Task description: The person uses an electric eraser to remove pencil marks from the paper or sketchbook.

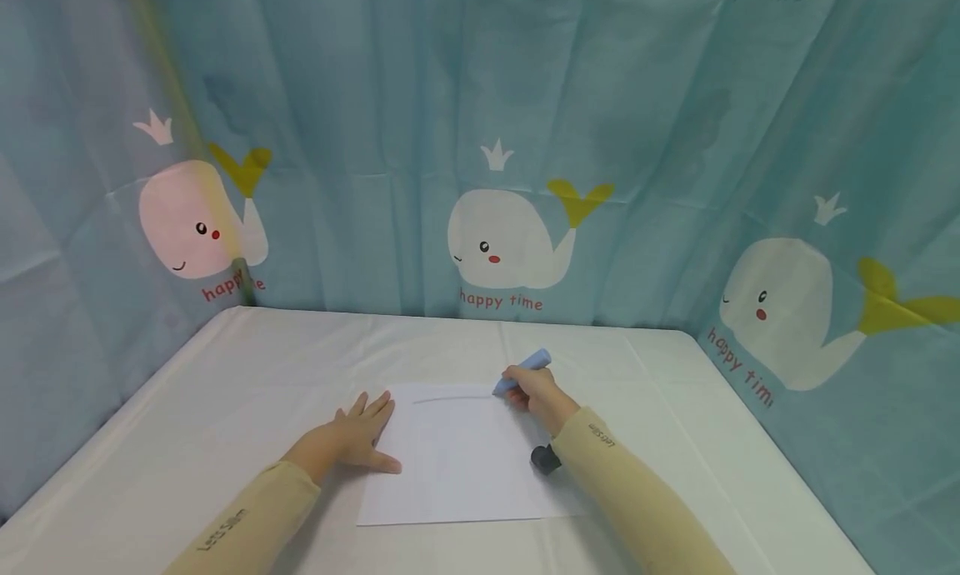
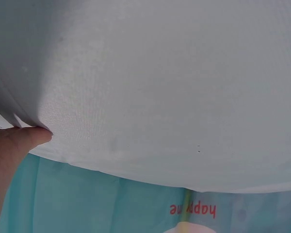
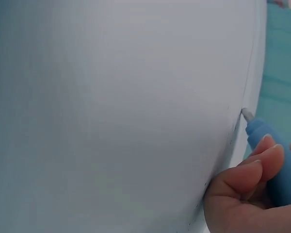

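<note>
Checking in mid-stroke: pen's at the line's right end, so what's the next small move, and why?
Probably lift the blue pen slightly: its tip sits at the right end of the drawn line, near the paper edge, while the left hand presses the sheet flat.

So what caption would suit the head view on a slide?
Right hand draws a line with a blue pen on white paper while left hand presses it flat.

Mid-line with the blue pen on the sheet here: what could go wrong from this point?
The left hand presses only the sheet's left edge, so the far right side could shift or buckle under the blue pen. The right hand grips the pen with its tip near the sheet's top right corner; the faint line may run off onto the white tablecloth.
</note>
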